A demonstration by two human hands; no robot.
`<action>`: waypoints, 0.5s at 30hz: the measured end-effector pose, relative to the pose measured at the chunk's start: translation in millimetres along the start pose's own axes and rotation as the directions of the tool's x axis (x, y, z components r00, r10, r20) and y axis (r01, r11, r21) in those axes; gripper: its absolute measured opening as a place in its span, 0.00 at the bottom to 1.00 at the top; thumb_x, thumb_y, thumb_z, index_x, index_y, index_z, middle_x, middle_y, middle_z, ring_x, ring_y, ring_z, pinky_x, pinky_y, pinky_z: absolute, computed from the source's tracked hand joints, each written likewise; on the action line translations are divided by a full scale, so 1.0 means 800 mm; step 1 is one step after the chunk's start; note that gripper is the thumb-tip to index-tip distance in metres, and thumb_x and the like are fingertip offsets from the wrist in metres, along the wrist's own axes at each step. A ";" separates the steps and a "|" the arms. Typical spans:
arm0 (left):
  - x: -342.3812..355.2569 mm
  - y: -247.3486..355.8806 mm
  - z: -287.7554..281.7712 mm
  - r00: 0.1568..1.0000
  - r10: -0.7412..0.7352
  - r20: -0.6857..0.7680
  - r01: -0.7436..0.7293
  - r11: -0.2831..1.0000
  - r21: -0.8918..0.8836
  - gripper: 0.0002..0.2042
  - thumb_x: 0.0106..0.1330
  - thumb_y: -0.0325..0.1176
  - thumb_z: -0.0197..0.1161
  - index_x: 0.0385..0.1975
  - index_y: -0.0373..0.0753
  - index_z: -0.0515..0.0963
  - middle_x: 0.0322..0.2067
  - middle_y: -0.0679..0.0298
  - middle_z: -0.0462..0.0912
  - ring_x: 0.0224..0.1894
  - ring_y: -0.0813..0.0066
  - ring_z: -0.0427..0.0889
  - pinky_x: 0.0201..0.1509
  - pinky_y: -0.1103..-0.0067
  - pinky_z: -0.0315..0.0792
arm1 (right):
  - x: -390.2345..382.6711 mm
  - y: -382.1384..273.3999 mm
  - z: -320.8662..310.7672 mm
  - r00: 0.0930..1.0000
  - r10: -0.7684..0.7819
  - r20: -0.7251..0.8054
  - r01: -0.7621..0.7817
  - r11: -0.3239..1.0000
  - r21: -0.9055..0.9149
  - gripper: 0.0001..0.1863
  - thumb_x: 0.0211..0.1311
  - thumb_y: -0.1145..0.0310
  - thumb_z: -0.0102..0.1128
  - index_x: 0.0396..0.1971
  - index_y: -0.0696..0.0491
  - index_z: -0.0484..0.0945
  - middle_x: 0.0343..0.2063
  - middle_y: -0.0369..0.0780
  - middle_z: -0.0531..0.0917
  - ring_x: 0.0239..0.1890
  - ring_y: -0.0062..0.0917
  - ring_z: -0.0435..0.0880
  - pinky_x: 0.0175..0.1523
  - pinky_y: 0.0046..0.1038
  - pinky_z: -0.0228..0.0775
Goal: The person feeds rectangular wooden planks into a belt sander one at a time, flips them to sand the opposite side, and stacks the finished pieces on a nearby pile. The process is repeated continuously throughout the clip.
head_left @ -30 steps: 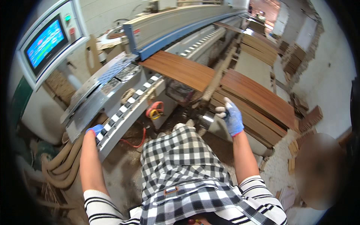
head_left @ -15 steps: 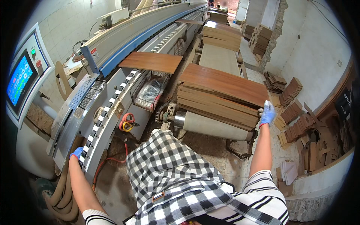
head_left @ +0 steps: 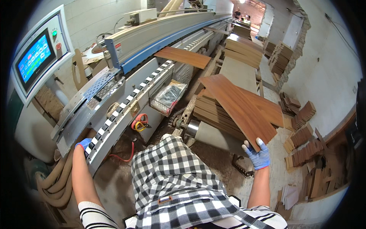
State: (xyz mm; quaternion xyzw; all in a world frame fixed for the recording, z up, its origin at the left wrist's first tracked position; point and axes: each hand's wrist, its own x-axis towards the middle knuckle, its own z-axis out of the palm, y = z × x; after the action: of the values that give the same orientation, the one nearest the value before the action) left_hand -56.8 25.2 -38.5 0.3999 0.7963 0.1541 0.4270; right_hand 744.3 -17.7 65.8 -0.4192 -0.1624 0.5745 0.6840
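Note:
My right hand (head_left: 257, 155), in a blue glove with pale fingertips, grips the near end of a reddish-brown wood panel (head_left: 242, 108). The panel lies slantwise over the stack of panels (head_left: 215, 114), its far end pointing left and away. Another brown panel (head_left: 267, 105) shows beneath it on the stack. At the lower left, my blue-gloved left hand (head_left: 83, 144) is at the near end of the machine's roller rail (head_left: 124, 104); its fingers are mostly hidden. Farther along the machine, a single brown panel (head_left: 185, 57) lies under the blue-edged beam.
A control screen (head_left: 36, 57) stands at the left. A wire basket (head_left: 169, 97) and red-and-yellow scissors (head_left: 140, 122) hang on the machine's side. The stack sits on a conveyor with a roller (head_left: 219, 137). Wood pieces (head_left: 303, 114) lie along the right wall; people are far off.
My right hand has pulled the top panel toward me and swung it from crosswise to slanting, exposing the panel beneath. My left hand stays by the rail end. The view has shifted.

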 end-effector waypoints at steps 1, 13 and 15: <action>-0.008 0.006 0.002 1.000 -0.002 0.001 0.002 1.000 0.010 0.19 0.59 0.49 0.52 0.41 0.45 0.80 0.42 0.63 0.80 0.42 0.66 0.76 0.51 0.69 0.67 | 0.006 0.006 -0.008 0.998 0.002 0.058 -0.006 0.998 0.070 0.27 0.52 0.68 0.61 0.52 0.59 0.65 0.42 0.48 0.78 0.42 0.40 0.81 0.48 0.46 0.76; -0.056 0.058 0.018 1.000 0.008 0.027 -0.014 0.966 0.259 0.20 0.59 0.49 0.52 0.44 0.46 0.79 0.46 0.63 0.79 0.46 0.66 0.75 0.53 0.68 0.66 | -0.029 0.107 0.045 0.877 0.285 0.388 -0.306 0.952 -0.008 0.31 0.46 0.67 0.60 0.52 0.60 0.65 0.41 0.49 0.78 0.36 0.41 0.82 0.44 0.44 0.77; -0.065 0.067 0.021 0.999 0.002 0.036 -0.012 0.959 0.285 0.20 0.59 0.49 0.52 0.45 0.46 0.79 0.46 0.63 0.78 0.47 0.66 0.75 0.54 0.68 0.65 | -0.033 0.128 0.078 0.824 0.361 0.436 -0.368 0.927 -0.073 0.31 0.46 0.68 0.60 0.52 0.61 0.64 0.41 0.50 0.78 0.38 0.41 0.82 0.45 0.44 0.77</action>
State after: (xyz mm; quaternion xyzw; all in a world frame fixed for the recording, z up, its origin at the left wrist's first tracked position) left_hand -0.1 17.6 12.3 0.4627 0.8011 0.0324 0.3782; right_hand 626.2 -18.9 32.0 -0.2959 -0.2261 0.7755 0.5098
